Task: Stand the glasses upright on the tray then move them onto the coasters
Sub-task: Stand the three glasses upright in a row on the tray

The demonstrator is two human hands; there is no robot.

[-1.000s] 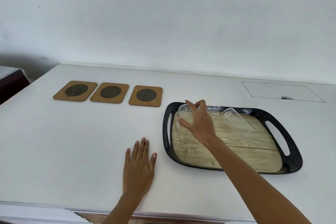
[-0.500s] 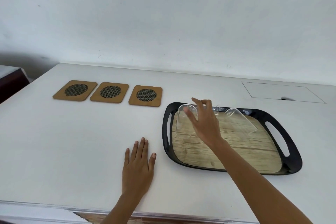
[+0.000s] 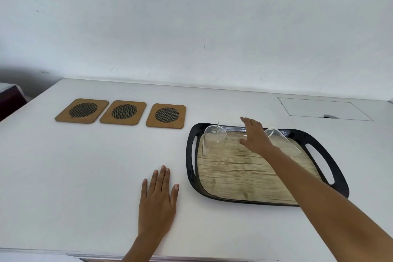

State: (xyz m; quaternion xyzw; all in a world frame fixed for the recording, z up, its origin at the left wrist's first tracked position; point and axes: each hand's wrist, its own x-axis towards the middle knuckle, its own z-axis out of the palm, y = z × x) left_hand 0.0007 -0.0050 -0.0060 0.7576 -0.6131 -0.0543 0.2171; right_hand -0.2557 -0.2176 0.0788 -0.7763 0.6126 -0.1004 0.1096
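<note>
A black-rimmed tray (image 3: pixel 191 168) with a wood-print floor lies right of centre on the white table. At its left end a clear glass (image 3: pixel 212 147) stands upright, untouched. A second clear glass (image 3: pixel 284 141) lies on its side at the back right of the tray. My right hand (image 3: pixel 255 136) hovers between them over the tray's back rim, fingers spread and holding nothing. It partly hides a clear shape there. My left hand (image 3: pixel 158 200) rests flat on the table left of the tray. Three wooden coasters (image 3: pixel 123 112) with dark mesh centres sit in a row at the back left.
A rectangular hatch (image 3: pixel 325 109) is outlined in the tabletop at the back right. A white wall runs right behind the table. Dark furniture (image 3: pixel 8 102) stands beyond the table's left edge. The table's front edge is just below my left wrist.
My right hand has let go of the left glass, which now stands free, and has moved right along the tray's back. My left hand has stayed put.
</note>
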